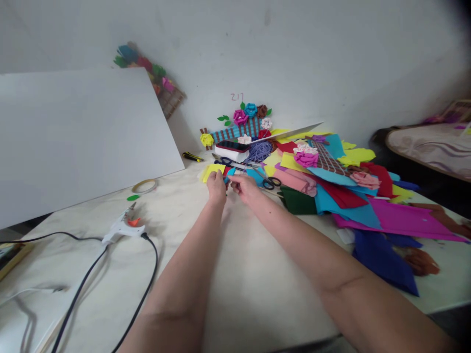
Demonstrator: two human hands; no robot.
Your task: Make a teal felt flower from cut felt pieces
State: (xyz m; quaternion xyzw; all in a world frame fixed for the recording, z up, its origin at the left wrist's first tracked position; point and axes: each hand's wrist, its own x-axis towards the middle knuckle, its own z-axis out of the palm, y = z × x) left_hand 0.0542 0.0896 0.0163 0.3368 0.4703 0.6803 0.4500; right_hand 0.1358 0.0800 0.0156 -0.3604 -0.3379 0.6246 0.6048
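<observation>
Far across table (235,274), head view, both arms stretched fwd. Between the two hands: blue felt scrap (230,172), small, poking up just above the fingertips, clear of the table top.

L hand (216,188): fingers clenched on scrap's left edge, thumb side up. R hand (246,187): fingertips pinched onto its lower right edge. Contact pt partly hidden, so R grip judged, not certain. Scrap's long axis approx upright w/ slight lean to the R; too small to say more. Both hands touching it, L covering more of it, neither nearer.

Just behind L fingers: yellow felt sheet (211,171), flat on table, red bit beside it. Close to R of R fingers: black-handled scissors (270,182), handles toward the felt pile (349,196), blades running back-left past the fingers. Beyond the fingers, near wall: blue-handled scissors (224,161), phone (232,145) on a white box, purple yarn (259,152) next to it.

Well to L of fingers and nearer the body: glue gun (121,226) w/ black cord trailing off table edge. Tape roll (144,186) between gun and L fingers, apart from both. White board (84,137) leaning on wall, far L.
</observation>
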